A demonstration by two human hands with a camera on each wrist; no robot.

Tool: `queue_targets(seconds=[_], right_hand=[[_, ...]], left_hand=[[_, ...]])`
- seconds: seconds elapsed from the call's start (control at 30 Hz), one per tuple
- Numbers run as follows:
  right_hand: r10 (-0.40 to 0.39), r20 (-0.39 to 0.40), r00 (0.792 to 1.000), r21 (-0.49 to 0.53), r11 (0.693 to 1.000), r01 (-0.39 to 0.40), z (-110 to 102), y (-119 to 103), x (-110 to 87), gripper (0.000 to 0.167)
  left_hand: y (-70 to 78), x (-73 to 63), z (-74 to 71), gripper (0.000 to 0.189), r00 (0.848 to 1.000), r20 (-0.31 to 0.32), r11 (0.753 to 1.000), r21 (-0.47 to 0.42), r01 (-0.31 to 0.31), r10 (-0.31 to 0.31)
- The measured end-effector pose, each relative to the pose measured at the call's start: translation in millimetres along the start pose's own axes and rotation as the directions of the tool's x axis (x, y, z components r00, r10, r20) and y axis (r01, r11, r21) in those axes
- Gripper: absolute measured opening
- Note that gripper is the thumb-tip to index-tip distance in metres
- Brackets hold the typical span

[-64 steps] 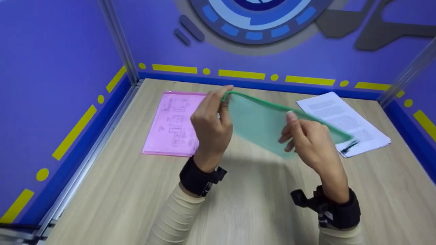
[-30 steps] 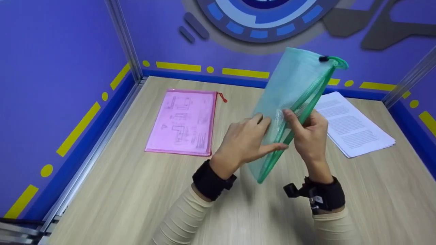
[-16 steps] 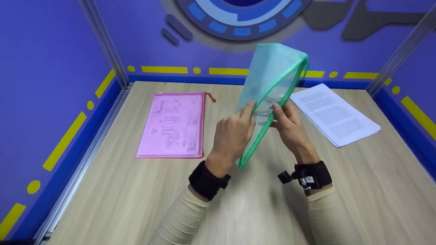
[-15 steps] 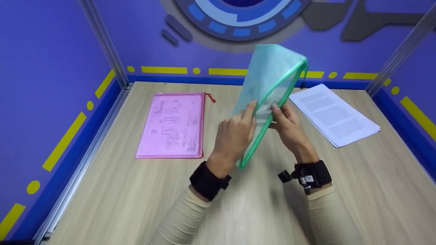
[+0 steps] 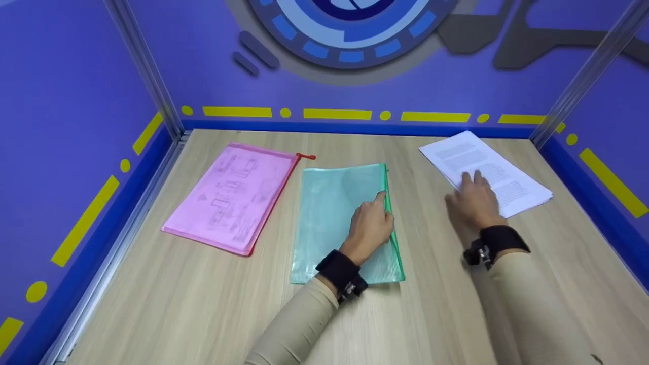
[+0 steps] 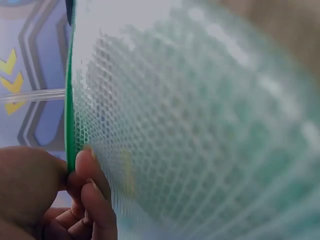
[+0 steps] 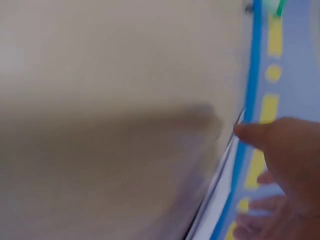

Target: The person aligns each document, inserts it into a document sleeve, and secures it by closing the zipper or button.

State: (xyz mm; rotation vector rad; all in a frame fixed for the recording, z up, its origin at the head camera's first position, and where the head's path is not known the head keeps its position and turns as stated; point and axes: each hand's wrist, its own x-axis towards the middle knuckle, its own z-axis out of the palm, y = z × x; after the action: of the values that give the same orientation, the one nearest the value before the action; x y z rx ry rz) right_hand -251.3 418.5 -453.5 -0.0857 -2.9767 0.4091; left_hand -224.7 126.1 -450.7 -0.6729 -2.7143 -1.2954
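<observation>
A translucent green zip pouch [image 5: 324,213] lies on the table in the head view, its zip edge to the right. My left hand [image 5: 369,228] is over that edge, index finger stretched along it; the left wrist view has thumb and fingers [image 6: 95,200] pinching the green edging, beside the mesh side of the pouch [image 6: 180,115]. My right hand [image 5: 479,203] reaches over the near left side of a stack of printed sheets [image 5: 456,154]. In the right wrist view its thumb is extended at the edge of the sheets [image 7: 220,195], with the other fingers loosely spread.
A pink zip pouch [image 5: 230,197] with drawings inside and a red pull tab lies to the left of the green one. Blue panels [image 5: 329,96] with yellow marks enclose the wooden table [image 5: 213,304] at the back and both sides.
The green pouch, held up and spread open between both hands before, has come down onto the table. My right hand has let go of it and moved right to the sheets. The pink pouch sits turned.
</observation>
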Motion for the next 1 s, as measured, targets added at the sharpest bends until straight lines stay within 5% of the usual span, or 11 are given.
queue_targets(seconds=[0.13,0.27,0.5,0.63,0.73,0.83,1.0], right_hand=[[0.04,0.07,0.997,-0.036,0.999,-0.038,-1,26,-3.1,0.076],[0.026,0.082,0.996,-0.091,0.996,-0.019,-4,26,-6.6,0.079],[-0.05,0.28,0.959,-0.225,0.967,0.116,-18,-9,-16.0,0.045],[-0.001,0.411,0.912,-0.214,0.972,0.097,-24,-37,-35.0,0.062],[0.043,0.439,0.897,-0.199,0.979,0.05,-20,-57,-51.8,0.088],[0.041,0.423,0.905,-0.2,0.979,0.049,-11,-72,-67.9,0.1],[-0.013,0.332,0.943,-0.19,0.978,0.081,-10,-80,-81.1,0.087]], left_hand=[[-3.7,-0.4,-5.4,0.053,1.0,0.019,0.999,-0.049,0.022,-0.021],[-0.7,2.6,-19.0,0.053,0.999,0.015,0.995,-0.095,0.043,-0.041],[1.5,4.4,-34.2,0.052,0.997,0.03,0.989,-0.133,0.071,-0.068],[3.5,3.4,-39.1,0.052,0.998,0.021,0.989,-0.138,0.055,-0.052],[3.5,2.7,-41.7,0.052,0.999,0.019,0.988,-0.145,0.051,-0.048],[3.8,2.6,-43.8,0.052,0.999,0.021,0.987,-0.153,0.05,-0.047],[3.9,3.3,-49.0,0.051,0.999,0.013,0.986,-0.16,0.054,-0.053]])
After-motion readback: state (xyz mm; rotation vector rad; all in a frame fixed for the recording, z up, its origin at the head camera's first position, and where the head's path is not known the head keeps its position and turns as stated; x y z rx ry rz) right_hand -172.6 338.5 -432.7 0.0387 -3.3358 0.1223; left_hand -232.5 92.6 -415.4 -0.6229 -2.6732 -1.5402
